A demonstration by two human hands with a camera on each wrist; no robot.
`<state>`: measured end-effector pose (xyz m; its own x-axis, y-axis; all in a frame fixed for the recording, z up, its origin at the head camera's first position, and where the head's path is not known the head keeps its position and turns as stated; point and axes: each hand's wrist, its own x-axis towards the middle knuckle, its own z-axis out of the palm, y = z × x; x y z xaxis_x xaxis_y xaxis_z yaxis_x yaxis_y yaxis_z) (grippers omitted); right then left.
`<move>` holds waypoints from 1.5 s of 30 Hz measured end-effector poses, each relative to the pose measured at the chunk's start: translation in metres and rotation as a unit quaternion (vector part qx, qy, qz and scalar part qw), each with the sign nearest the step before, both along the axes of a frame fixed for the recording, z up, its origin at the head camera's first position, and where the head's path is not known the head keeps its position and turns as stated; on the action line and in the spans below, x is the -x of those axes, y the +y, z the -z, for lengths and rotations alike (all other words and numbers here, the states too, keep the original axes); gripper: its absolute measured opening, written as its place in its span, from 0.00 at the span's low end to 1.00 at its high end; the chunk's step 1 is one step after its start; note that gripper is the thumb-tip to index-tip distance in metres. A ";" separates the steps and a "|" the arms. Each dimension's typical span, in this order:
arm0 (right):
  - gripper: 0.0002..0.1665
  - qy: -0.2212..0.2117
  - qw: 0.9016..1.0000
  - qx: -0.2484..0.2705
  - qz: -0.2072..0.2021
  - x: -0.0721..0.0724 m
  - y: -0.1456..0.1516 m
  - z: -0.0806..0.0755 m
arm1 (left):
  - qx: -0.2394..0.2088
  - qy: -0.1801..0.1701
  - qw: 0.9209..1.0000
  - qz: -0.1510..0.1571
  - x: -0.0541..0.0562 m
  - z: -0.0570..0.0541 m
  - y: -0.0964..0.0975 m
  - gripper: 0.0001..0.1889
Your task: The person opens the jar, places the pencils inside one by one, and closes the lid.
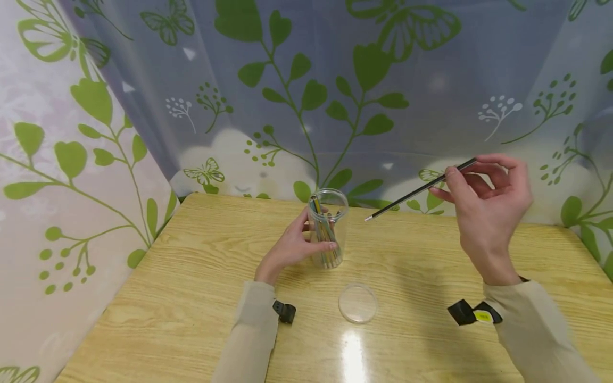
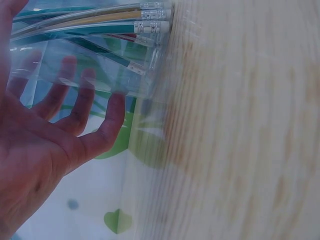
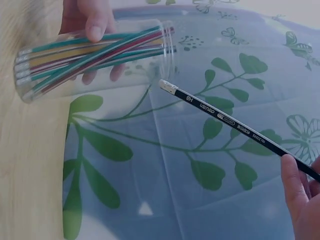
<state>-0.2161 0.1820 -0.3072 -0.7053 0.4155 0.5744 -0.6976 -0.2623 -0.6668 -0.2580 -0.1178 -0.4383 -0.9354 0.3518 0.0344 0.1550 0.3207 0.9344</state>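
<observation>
My left hand (image 1: 293, 246) grips a clear plastic cup (image 1: 341, 234) that stands upright on the table, thumb across its near side and fingers behind. Several pencils (image 3: 100, 56) lean inside it, eraser ends down at the bottom. In the left wrist view the fingers (image 2: 85, 100) curve along the cup's wall. Up to the right, my right hand (image 1: 495, 207) pinches a black pencil (image 1: 421, 189) between thumb and fingers. This pencil slants down to the left, its white eraser end (image 1: 368, 218) lowest, in the air to the right of the cup's rim.
A round clear lid (image 1: 358, 303) lies flat on the wooden table (image 1: 191, 298), nearer to me than the cup. Behind the table hangs a curtain (image 1: 297, 133) printed with green leaves and butterflies, and a similar cloth (image 1: 96, 186) hangs on the left.
</observation>
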 end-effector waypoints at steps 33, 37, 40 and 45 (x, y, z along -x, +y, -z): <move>0.18 0.059 0.994 -0.091 -0.025 0.022 -0.065 -0.003 | 0.003 0.008 1.000 -0.001 0.002 0.000 0.000 0.42; 0.16 0.051 0.992 -0.113 -0.027 0.024 -0.071 0.005 | 0.001 0.008 1.000 0.002 0.002 0.000 0.000 0.42; 0.15 0.046 0.990 -0.129 -0.031 0.026 -0.075 0.012 | 0.001 0.012 1.000 0.001 0.002 0.001 0.000 0.43; 0.16 0.037 0.984 -0.173 -0.020 0.031 -0.083 0.023 | 0.006 0.012 1.000 -0.005 0.001 0.001 0.000 0.45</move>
